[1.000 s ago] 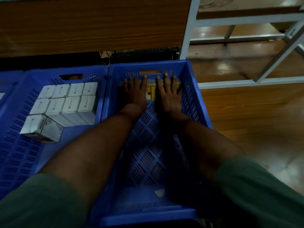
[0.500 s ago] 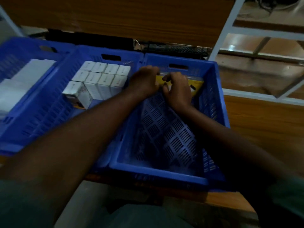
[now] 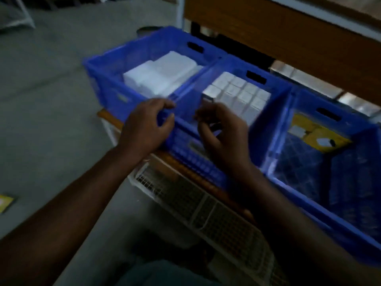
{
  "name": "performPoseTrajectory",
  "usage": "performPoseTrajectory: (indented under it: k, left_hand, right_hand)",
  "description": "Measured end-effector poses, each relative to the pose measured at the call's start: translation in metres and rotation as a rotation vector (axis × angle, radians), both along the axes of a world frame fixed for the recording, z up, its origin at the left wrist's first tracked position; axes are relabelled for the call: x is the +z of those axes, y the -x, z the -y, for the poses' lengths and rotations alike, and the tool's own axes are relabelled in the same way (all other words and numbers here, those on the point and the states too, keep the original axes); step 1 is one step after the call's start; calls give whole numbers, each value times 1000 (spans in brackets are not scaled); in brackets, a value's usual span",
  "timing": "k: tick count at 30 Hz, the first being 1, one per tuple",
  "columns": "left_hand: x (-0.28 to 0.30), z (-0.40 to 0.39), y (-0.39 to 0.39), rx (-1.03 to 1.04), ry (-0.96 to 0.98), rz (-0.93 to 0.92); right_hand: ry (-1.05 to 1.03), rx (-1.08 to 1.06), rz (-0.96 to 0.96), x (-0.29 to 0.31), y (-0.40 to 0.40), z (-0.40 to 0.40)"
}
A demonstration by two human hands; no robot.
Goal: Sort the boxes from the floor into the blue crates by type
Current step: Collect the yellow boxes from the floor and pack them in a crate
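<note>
Hovering over the near rim of the middle blue slatted plastic crate (image 3: 208, 162), both hands are empty as far as the blurred frame shows. Left hand (image 3: 144, 129): fingers loosely curled, thumb apart, nothing visibly between them. Right hand (image 3: 224, 133): fingers bent inward, also holding nothing I can make out; motion blur leaves this uncertain.

Three crates sit side by side on a low wooden ledge (image 3: 185, 168), handle slots facing away, so each type gets its own bin within easy reach:
- left blue plastic crate (image 3: 107, 79): flat white rectangular boxes (image 3: 162, 77), stacked against the far side.
- middle crate: small white cube-like cartons (image 3: 241, 93), packed in a tight grid at the far end, leaving floor space nearer the person.
- right blue plastic crate (image 3: 309, 188): yellow flat boxes with white patches (image 3: 313, 131), laid at the far wall.

Filling back-to-front keeps the near side open for later loads, by my reading.

A yellow flat packet (image 3: 6, 203) lies on the grey floor (image 3: 51, 120), far down-left, well apart from the left hand. It looks like the yellow type.

A white lattice basket (image 3: 206, 207) sits below the ledge.
</note>
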State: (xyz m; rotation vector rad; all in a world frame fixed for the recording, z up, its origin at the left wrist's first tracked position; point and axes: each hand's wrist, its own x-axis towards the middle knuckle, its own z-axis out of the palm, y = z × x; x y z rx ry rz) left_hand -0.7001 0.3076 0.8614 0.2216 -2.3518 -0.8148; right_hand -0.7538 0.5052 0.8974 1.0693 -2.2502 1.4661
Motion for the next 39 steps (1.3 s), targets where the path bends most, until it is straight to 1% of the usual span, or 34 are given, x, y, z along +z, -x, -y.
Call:
performPoseTrajectory:
  k: [5,7,10,12,15,17,19,21,25,30,33,35,39]
  left_hand:
    - [-80,94,-148,236,-84,227]
    - [-106,121,-199,337,-138,270]
    - [-139,146,-263,500,-211,321]
    - [-158,154,-303,619,-284,339]
    - [-181,163,-354,806,-371,388]
    - [-193,170,-380,938,-394,432]
    - [-202,177,-398,1065,-405,450]
    - [-206,188,-408,1150,-432,482]
    - [-215,226,-427,1223,-471,595]
    - [-235,288,-469,1267,-545,617]
    - [-263,329,-503,1251,-606,627]
    - [-288,362,-528,1234,-648,641]
    - [-350,430,-572,1221,-783,685]
  right_hand:
    - [-142,270,146,-51,-89,115]
    - [-223,389,183,-72,-117,162]
    - [-345,552,172,-109,-149,226]
    - [-402,673,226,-136,-171,266]
    - [-496,862,268,-170,-205,320]
    - [-541,967,280,-187,-225,352]
    - [-576,1037,277,-204,-242,381]
    - [-627,1091,262,-216,-257,411]
    - [-726,1120,251,-233,-289,466]
    - [-847,1154,190,-258,-336,538]
    - [-896,1123,209,-281,-365,581]
    - [-939,1070,264,-302,-386,613]
    - [-1069,925,388,-364,-425,670]
